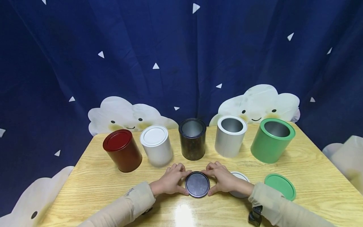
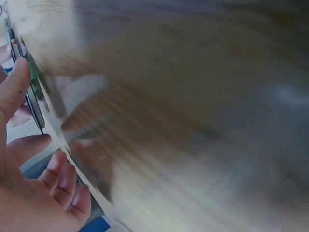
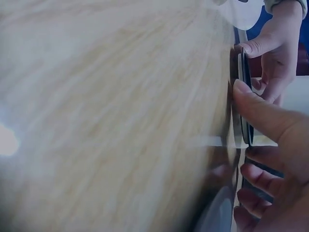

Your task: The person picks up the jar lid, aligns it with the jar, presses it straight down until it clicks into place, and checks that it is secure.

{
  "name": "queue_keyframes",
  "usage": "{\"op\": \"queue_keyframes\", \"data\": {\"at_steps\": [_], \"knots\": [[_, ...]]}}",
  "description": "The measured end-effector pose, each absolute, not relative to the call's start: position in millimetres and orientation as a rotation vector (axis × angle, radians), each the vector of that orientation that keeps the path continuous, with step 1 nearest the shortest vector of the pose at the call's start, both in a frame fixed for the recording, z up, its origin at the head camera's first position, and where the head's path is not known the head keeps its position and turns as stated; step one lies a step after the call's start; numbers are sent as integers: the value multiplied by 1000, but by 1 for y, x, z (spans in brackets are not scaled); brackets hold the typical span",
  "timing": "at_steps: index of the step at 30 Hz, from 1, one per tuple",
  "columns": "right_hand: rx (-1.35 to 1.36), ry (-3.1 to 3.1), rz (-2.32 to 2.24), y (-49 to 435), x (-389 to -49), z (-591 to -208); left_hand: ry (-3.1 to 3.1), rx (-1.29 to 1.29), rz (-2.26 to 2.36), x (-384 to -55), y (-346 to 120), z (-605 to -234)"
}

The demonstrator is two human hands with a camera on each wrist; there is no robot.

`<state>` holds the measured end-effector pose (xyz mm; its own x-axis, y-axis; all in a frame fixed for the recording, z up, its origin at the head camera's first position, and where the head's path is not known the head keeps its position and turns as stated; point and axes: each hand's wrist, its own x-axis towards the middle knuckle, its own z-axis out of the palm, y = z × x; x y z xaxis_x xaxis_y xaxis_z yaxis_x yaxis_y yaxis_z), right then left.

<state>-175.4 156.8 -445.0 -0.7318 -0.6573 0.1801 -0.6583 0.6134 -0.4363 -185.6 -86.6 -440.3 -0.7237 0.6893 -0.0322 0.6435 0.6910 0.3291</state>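
A round black lid (image 1: 197, 184) lies between both hands near the front middle of the table, its raised rim facing up. My left hand (image 1: 171, 180) holds its left edge between thumb and forefinger. On the opposite edge my right hand (image 1: 225, 180) pinches it the same way, other fingers loosely curled. The right wrist view shows the lid (image 3: 246, 108) edge-on, close over the tabletop, with the thumb at its near edge. Behind the hands stands an open black can (image 1: 193, 148). Beneath my right wrist, a white lid (image 1: 240, 175) is partly hidden.
Left of the black can stand a dark red can (image 1: 126, 156) and a white can (image 1: 159, 153), both lidded. An open white can (image 1: 229, 143) and an open green can (image 1: 267, 148) stand to its right. A green lid (image 1: 280, 185) lies beside my right forearm on the wooden table (image 1: 102, 189).
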Motion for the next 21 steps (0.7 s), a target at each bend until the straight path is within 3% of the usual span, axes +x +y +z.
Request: {"op": "queue_keyframes", "data": {"at_steps": [21], "knots": [[1261,-2636,994,167,-182,-430,2664,1406,850,-192,-98,-430]]}}
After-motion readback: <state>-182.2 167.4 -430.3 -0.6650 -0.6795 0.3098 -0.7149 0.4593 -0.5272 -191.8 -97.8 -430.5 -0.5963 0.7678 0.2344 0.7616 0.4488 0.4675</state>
